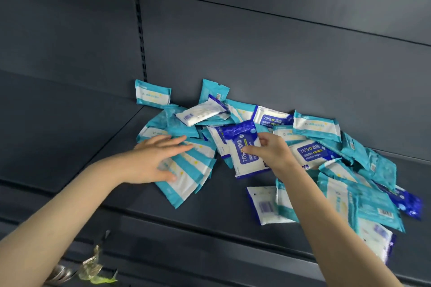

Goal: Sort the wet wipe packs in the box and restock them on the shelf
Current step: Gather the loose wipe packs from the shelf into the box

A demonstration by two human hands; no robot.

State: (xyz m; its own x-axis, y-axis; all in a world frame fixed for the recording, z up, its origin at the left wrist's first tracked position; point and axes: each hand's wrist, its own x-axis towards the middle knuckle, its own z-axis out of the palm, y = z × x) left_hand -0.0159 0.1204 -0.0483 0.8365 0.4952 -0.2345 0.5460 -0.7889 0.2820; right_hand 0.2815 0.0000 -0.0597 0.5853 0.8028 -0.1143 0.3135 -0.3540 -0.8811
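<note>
Roughly early-stage: packs on shelf, unsorted

Packs (314, 127) lie in a loose heap on the shelf (70, 135), teal and blue mixed, none in rows. Left grip (154, 161) is flat, fingers straight, pressing a teal pack (186, 182) at the heap's left end. Right grip (272, 151) pinches a blue pack (245, 158) at mid-heap. Box is not in view, so I can't tell what's left in it. My read: sorting by colour has barely begun, and all the tidy stacking is left.
</note>
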